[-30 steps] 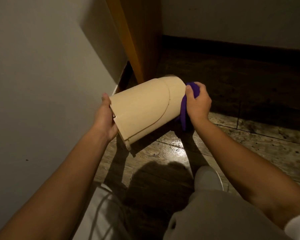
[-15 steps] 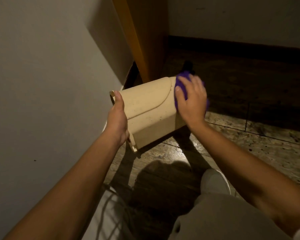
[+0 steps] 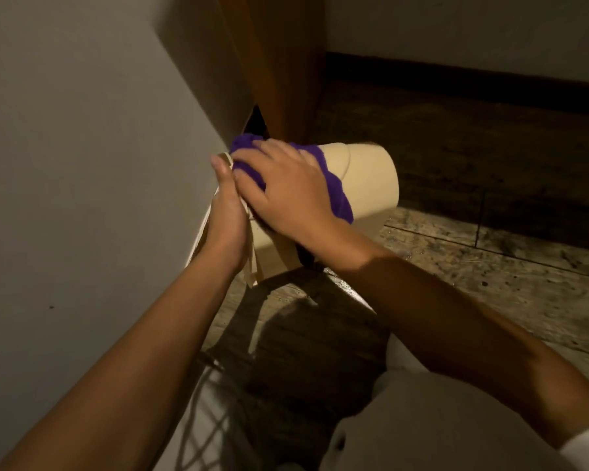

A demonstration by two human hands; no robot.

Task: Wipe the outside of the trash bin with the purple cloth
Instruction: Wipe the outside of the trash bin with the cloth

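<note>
A beige trash bin (image 3: 368,185) is held tilted on its side above the floor, its closed bottom pointing right and away. My left hand (image 3: 227,215) grips the bin's rim at the left, close to the wall. My right hand (image 3: 283,188) lies flat on top of the bin near that rim, pressing the purple cloth (image 3: 334,192) against the outer wall. The cloth spreads out from under my fingers and palm. Most of the bin's near side is hidden by my hands.
A pale wall (image 3: 82,164) stands close on the left. An orange wooden post (image 3: 279,69) rises behind the bin. The wooden floor (image 3: 490,273) stretches to the right, with a dark baseboard (image 3: 473,79) at the back. My knee (image 3: 422,419) is at the bottom.
My right hand slid the cloth along the bin's side from the bottom end toward the rim, next to my left hand. The bin swung so its bottom now points right.
</note>
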